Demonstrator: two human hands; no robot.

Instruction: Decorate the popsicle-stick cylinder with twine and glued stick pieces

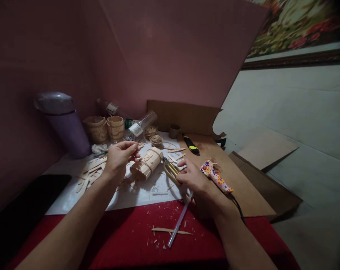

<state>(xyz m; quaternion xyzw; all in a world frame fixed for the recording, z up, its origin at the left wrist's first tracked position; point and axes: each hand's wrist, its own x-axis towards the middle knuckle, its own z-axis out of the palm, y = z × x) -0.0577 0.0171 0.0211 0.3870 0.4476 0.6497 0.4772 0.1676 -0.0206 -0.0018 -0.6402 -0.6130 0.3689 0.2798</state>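
Table (122, 243): covered in red cloth, with wood crumbs scattered on the near part. All positions below are taken from the stick cup (147, 165), which lies on its side on white paper (119, 202). Brown board (223, 168), flat and smooth, lies to the right of it. Purple bottle (70, 131), with a cylindrical body and greyish cap, stands well to the left. Right hand (183, 172), near the cup's right end: fingers partly curled at the pliers; firmness of grip cannot be told. Left hand (125, 155), just left of the cup: thumb and forefinger drawn together; whether they pinch anything cannot be told. The stick cup itself is of pale, ribbed wooden strips, bound with twisted cord, with small flat wooden pieces on its side. Beyond it to the left, two upright cups (115, 128) of similar strips; contents not visible. Clear plastic bottle (143, 124), ridged and labelled, lies slanted beyond it. Pliers (171, 170), brass-coloured at the handles, point toward its right end; contact cannot be confirmed. Glue gun (216, 176), flower-patterned, right of it. Utility knife (190, 144), black and yellow, beyond it to the right. Small brown pot (174, 131), round, beyond it; contents not discernible. Twine ball (156, 140), coarse, just beyond it. Translucent glue stick (179, 223), nearer the wearer than it.
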